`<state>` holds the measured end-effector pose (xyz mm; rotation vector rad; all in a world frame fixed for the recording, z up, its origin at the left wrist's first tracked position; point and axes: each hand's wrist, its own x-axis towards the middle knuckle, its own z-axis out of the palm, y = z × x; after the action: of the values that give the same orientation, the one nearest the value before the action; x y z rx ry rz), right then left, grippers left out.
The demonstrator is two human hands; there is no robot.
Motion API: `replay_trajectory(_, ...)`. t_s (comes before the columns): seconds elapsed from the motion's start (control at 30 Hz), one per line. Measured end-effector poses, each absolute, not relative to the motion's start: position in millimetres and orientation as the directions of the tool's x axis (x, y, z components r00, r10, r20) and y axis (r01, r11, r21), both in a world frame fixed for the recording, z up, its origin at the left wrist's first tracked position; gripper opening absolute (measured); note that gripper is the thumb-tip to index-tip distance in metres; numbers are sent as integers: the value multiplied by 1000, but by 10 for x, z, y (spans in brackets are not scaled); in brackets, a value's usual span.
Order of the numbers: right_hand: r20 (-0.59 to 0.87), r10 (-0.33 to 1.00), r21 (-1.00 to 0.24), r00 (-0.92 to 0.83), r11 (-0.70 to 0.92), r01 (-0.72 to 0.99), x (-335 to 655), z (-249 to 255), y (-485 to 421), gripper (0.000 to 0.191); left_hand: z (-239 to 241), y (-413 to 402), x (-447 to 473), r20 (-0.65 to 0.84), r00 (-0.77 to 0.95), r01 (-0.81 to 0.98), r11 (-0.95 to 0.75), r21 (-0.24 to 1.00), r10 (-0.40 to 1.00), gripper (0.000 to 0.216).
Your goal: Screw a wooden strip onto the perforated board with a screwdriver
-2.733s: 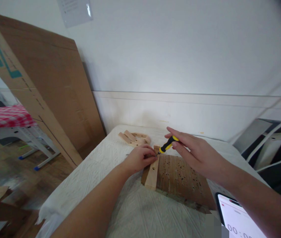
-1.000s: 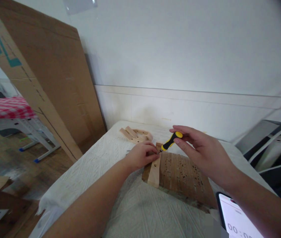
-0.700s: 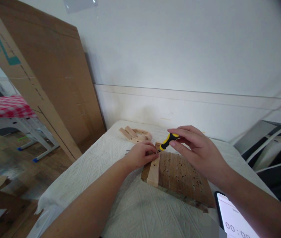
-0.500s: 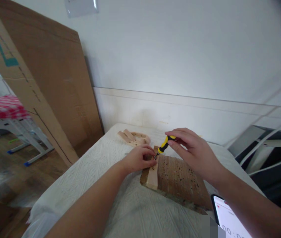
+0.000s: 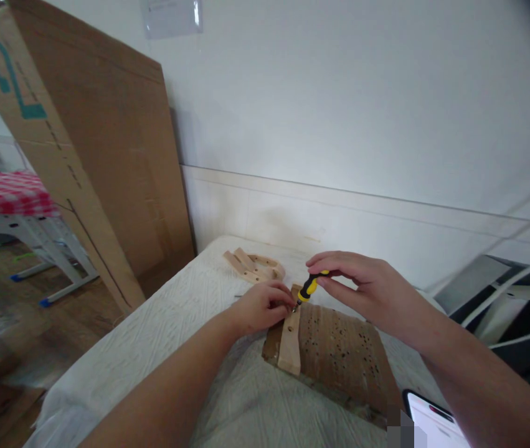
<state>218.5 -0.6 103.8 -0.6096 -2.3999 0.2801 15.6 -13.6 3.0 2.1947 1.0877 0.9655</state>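
Phone (image 5: pixel 437 426) with a lit screen lies nearest, low on the right, on the white cloth (image 5: pixel 166 348). Beyond it a brown board (image 5: pixel 339 354) full of small holes lies flat, and a pale wood strip (image 5: pixel 289 345) lies along its left edge. The left hand (image 5: pixel 261 306) has its fingertips drawn together at the far end of the strip; I cannot tell if it pinches anything. The right hand (image 5: pixel 367 289) grasps the yellow-black screwdriver (image 5: pixel 309 287) with its fingertips, tilted, with the tip down at that same end. Farther away lie loose wooden pieces (image 5: pixel 253 266), and a cardboard sheet (image 5: pixel 106 162) leans on the left.
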Motion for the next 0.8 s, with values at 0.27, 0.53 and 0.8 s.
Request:
replay_trajectory(0.27,550,415,-198,-725,908,369,2281,1026,-24,24,54,-155,181,379,441,503,-574,646,813,15)
replay_trajectory(0.53,502,372,75,-781,881,468,2302,1047,-87,25,50,-154,177,371,451,498,-574,650,812,14)
replay_trajectory(0.8,521,447,263,-727,726,635,2222,950,-116,37,-7,-119,198,383,419,473,-558,682,823,22)
